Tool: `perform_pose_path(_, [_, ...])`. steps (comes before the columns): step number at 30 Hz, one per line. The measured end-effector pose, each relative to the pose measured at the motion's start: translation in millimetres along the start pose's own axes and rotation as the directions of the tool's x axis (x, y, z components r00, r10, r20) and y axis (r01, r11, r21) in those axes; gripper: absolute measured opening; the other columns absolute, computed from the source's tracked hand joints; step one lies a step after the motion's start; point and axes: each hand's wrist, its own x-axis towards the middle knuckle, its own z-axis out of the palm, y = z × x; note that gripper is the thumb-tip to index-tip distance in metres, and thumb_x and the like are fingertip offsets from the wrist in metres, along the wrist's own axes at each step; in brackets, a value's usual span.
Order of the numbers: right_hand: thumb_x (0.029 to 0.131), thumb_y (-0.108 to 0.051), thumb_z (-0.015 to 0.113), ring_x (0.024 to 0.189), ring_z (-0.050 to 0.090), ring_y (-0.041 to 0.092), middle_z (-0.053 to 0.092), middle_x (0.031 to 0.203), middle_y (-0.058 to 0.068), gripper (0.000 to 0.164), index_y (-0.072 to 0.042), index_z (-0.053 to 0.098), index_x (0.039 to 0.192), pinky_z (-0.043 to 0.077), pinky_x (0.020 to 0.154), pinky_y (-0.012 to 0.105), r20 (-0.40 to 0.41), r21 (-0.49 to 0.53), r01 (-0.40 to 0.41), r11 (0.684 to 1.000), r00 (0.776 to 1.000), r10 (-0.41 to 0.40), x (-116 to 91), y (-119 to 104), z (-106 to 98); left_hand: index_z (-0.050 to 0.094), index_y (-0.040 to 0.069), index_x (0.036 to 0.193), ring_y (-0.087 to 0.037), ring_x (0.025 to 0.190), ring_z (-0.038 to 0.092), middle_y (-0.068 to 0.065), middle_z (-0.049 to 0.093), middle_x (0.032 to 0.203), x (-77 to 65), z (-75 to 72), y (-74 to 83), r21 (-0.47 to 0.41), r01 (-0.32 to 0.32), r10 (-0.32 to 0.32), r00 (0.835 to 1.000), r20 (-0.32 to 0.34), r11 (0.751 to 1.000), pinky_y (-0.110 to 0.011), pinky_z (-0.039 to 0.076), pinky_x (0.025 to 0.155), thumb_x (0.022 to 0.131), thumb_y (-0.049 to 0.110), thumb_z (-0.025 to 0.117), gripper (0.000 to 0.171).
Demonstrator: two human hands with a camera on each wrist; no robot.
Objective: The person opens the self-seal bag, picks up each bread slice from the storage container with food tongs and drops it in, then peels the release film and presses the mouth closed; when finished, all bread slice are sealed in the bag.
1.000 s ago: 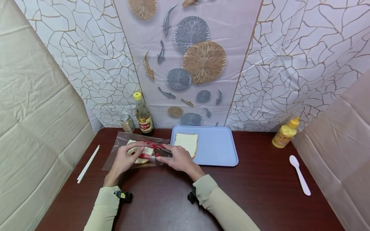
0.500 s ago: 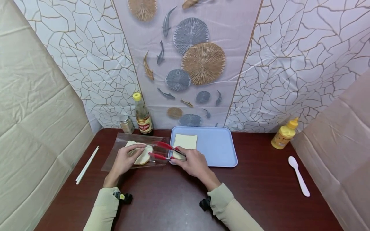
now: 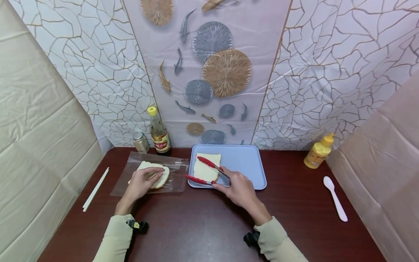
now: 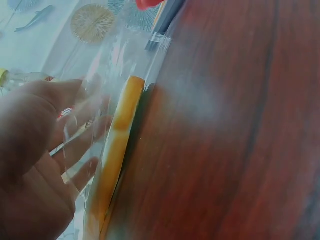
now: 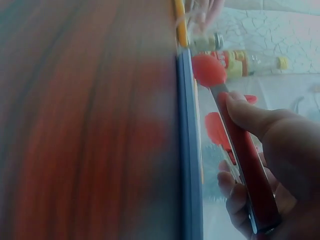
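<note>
My left hand [image 3: 141, 183] pinches the film of a clear plastic bag [image 3: 179, 174], its index finger and thumb over a bread slice [image 3: 163, 178] inside. In the left wrist view, the slice's brown crust [image 4: 117, 142] shows along the bag, and several fingers [image 4: 82, 145] show through the film. My right hand [image 3: 241, 189] grips red-tipped metal tongs [image 3: 204, 182], with the tips spread apart over a second bread slice [image 3: 203, 170] on a light blue tray [image 3: 243, 167]. The right wrist view shows the thumb on the tongs' red handle [image 5: 242, 155].
White chopsticks [image 3: 96, 189] lie at the left. A small shaker jar [image 3: 141, 142] and a yellow-capped sauce bottle [image 3: 159, 134] stand behind the bag. At the right are a yellow squeeze bottle [image 3: 318, 152] and a white spoon [image 3: 335, 198]. Fabric walls enclose the table's back and sides.
My right hand has drawn the tongs rightward out of the bag and over the tray. The slice stays in the bag. My left hand has kept its place at the bag.
</note>
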Motion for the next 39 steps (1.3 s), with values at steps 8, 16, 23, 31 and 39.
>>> perform_pose_path(8, [0.085,-0.057,0.09,0.084,0.064,0.015,0.077,0.105,0.009,0.088,-0.013,0.06,0.155,0.052,0.065,0.034,-0.006,-0.024,-0.054,0.998,0.999,0.054,-6,18,-15,0.084,0.013,0.118,-0.027,0.121,0.075,-0.004,0.083,0.117,4.3,-2.3,0.4,0.049,-0.002,0.002,1.0,-0.013,0.999,-0.051,0.056,0.106,0.099,0.014,0.081,0.019])
perform_pose_path(16, [0.085,-0.064,0.087,0.089,0.063,0.02,0.076,0.113,0.012,0.097,-0.011,0.056,0.159,0.056,0.068,0.04,-0.009,-0.066,-0.121,0.991,0.993,0.12,-15,33,-31,0.084,0.013,0.118,-0.028,0.122,0.075,-0.005,0.083,0.119,3.8,-2.0,3.4,0.057,0.001,-0.001,1.0,-0.008,0.998,-0.049,0.055,0.107,0.1,0.015,0.08,0.018])
perform_pose_path(23, [0.086,-0.068,0.083,0.106,0.071,0.031,0.07,0.141,0.022,0.1,-0.006,0.053,0.159,0.06,0.072,0.048,-0.03,-0.09,-0.219,0.972,0.976,0.217,-29,49,-47,0.085,0.014,0.116,-0.026,0.119,0.076,-0.004,0.084,0.116,4.1,-3.0,7.5,0.051,-0.01,0.012,0.999,-0.042,0.999,-0.045,0.053,0.105,0.1,0.016,0.081,0.017])
perform_pose_path(31, [0.086,-0.071,0.081,0.117,0.069,0.034,0.066,0.149,0.021,0.103,-0.004,0.051,0.159,0.063,0.084,0.056,-0.008,-0.076,-0.259,0.963,0.966,0.259,-26,41,-42,0.084,0.014,0.119,-0.027,0.118,0.076,-0.003,0.084,0.117,4.1,-1.4,8.0,0.053,-0.001,0.003,0.999,-0.037,0.999,-0.047,0.053,0.105,0.101,0.02,0.08,0.02])
perform_pose_path(39, [0.085,-0.065,0.086,0.112,0.069,0.031,0.069,0.141,0.016,0.099,-0.002,0.055,0.155,0.062,0.087,0.054,-0.014,-0.065,-0.252,0.966,0.968,0.252,-14,20,-31,0.084,0.015,0.12,-0.026,0.119,0.076,-0.002,0.084,0.117,2.1,3.0,8.6,0.039,0.003,-0.002,1.0,-0.031,0.999,-0.044,0.052,0.106,0.101,0.02,0.08,0.02])
